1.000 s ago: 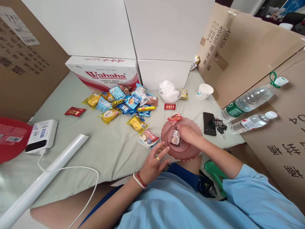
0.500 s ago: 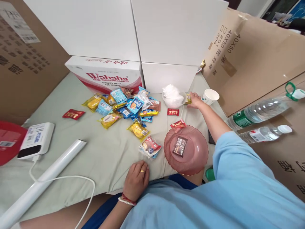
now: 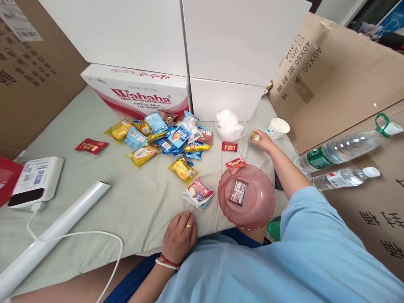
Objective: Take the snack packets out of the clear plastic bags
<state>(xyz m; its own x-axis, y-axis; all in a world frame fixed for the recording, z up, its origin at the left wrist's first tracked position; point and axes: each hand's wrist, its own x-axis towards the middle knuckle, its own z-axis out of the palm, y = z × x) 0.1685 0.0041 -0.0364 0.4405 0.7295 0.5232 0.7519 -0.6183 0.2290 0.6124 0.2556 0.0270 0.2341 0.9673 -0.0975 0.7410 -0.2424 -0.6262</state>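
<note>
Packet, small and yellow, sits pinched between thumb and fingers of my right hand, between the clear bowl and the paper cup; whether it clears the cloth, I cannot tell; sound handling, in my judgement: light pressure, lest the contents crush; a firm enough pinch that slick film does not slip; wrist raised well above the red packet nearby; forearm clear of the cup; appearance: wrapper yellow with a paler patch, mostly covered by my fingers, print too small to read; left hand rests knuckles up on the cloth, palm hidden, so its closure I cannot tell.
</note>
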